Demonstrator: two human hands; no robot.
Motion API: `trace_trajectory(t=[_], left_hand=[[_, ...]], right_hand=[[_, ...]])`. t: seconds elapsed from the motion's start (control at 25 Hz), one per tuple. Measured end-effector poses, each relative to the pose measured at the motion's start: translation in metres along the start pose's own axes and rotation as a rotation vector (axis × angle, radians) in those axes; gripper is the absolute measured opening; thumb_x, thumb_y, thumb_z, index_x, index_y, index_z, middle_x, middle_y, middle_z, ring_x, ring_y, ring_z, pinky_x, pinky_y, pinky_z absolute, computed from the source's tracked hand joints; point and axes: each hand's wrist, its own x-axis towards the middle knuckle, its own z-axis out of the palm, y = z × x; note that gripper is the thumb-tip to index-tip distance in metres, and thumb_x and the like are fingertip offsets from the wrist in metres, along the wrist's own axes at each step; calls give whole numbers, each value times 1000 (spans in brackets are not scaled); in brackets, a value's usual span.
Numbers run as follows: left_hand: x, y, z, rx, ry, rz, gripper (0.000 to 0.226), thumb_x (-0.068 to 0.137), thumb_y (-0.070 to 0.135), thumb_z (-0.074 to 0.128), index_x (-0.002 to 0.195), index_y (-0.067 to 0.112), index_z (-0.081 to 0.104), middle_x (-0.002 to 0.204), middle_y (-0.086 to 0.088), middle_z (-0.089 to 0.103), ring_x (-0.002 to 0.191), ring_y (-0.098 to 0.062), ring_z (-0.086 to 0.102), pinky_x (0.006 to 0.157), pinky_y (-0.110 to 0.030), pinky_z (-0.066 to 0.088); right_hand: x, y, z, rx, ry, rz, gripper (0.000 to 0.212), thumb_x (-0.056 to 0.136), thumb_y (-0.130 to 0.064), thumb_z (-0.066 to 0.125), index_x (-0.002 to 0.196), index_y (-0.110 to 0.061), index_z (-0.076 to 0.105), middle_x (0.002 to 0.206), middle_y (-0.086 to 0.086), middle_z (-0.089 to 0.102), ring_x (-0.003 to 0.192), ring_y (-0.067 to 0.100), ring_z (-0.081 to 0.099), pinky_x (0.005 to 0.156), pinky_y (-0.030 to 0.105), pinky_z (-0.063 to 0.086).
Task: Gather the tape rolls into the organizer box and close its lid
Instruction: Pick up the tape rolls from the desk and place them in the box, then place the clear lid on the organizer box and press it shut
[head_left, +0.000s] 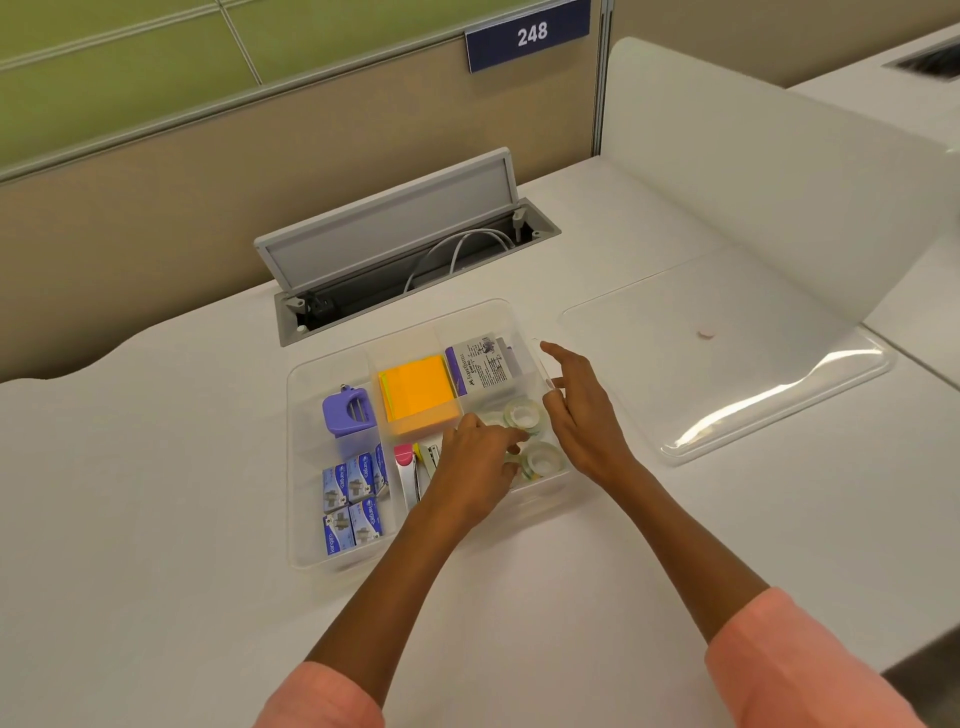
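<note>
Both hands (524, 441) spread loose over tape rolls (524, 413) beside Faber-Castell box (485, 366).

My left hand (475, 467) covers part of the tape rolls (530, 434) in the organizer box (311, 374), so I cannot count them or tell whether its fingertips press on one. The stapler (410, 470) beneath my wrist is half hidden. Small print on the white packet (485, 366) is unreadable. Both sleeves (810, 670) run off the bottom edge.
</note>
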Motion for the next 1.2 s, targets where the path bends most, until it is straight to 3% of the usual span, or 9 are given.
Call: trace_trajectory(t=[0.16, 0.32, 0.4, 0.52, 0.68, 0.88, 1.0, 1.12, 1.2], left_hand=[[-3, 0, 1, -8, 6, -8, 43, 87, 20, 60, 128, 22, 51, 129, -5, 59, 120, -25, 40, 106, -38, 32], [-5, 5, -4, 4, 31, 8, 45, 86, 17, 61, 129, 21, 49, 131, -7, 56, 124, -26, 38, 107, -39, 33], [-9, 5, -6, -30, 70, 14, 43, 86, 14, 60, 128, 20, 51, 129, -8, 55, 124, -26, 38, 107, -38, 33], [-12, -4, -9, -88, 166, 24, 41, 86, 13, 59, 126, 22, 54, 124, -5, 59, 119, -24, 40, 103, -36, 34], [-15, -14, -10, -96, 231, 38, 37, 87, 19, 58, 124, 23, 55, 117, -1, 66, 113, -22, 41, 94, -33, 31], [-27, -21, -7, -141, 253, 44, 38, 86, 36, 57, 122, 23, 57, 113, 0, 67, 111, -21, 42, 88, -31, 29], [-35, -26, -7, -116, 248, 86, 40, 84, 41, 57, 121, 25, 57, 120, 1, 63, 113, -19, 41, 88, -29, 26], [-39, -28, -7, -120, 256, 114, 40, 85, 41, 56, 123, 26, 56, 125, 2, 60, 117, -18, 40, 88, -26, 21], [-39, -28, -9, -137, 268, 122, 39, 87, 38, 56, 124, 26, 55, 124, 2, 60, 118, -18, 40, 90, -26, 22]], right_hand=[[-1, -2, -2, -26, 11, 5, 44, 93, -20, 40, 136, -23, 31, 138, 5, 41, 100, 9, 48, 88, 30, 45], [-2, -7, -3, -88, -11, -33, 45, 93, -34, 36, 136, -24, 31, 139, 5, 42, 115, 19, 51, 96, 42, 45], [-6, -9, -9, -113, 72, -28, 42, 92, -36, 38, 131, -21, 38, 131, 7, 49, 110, 20, 55, 89, 40, 48], [-16, 3, -30, -230, 278, 35, 25, 88, -21, 52, 112, -14, 50, 107, 11, 56, 94, 26, 58, 77, 43, 50], [-33, 25, -57, -498, 149, 237, 21, 82, -16, 61, 99, -4, 56, 100, 17, 60, 88, 36, 58, 77, 44, 47], [-34, 20, -62, -645, 60, 279, 12, 83, -6, 54, 87, 2, 62, 92, 19, 65, 85, 39, 57, 71, 41, 47], [-29, 13, -65, -758, 16, 258, 5, 78, -1, 56, 74, 1, 53, 87, 17, 60, 77, 36, 55, 68, 36, 39], [-21, 3, -68, -1028, 30, 141, 17, 72, -3, 67, 78, -4, 51, 86, 14, 57, 78, 31, 53, 70, 38, 36], [-12, -8, -74, -1136, 92, 42, 26, 62, 3, 71, 77, -4, 51, 84, 14, 54, 75, 30, 51, 62, 36, 33]])
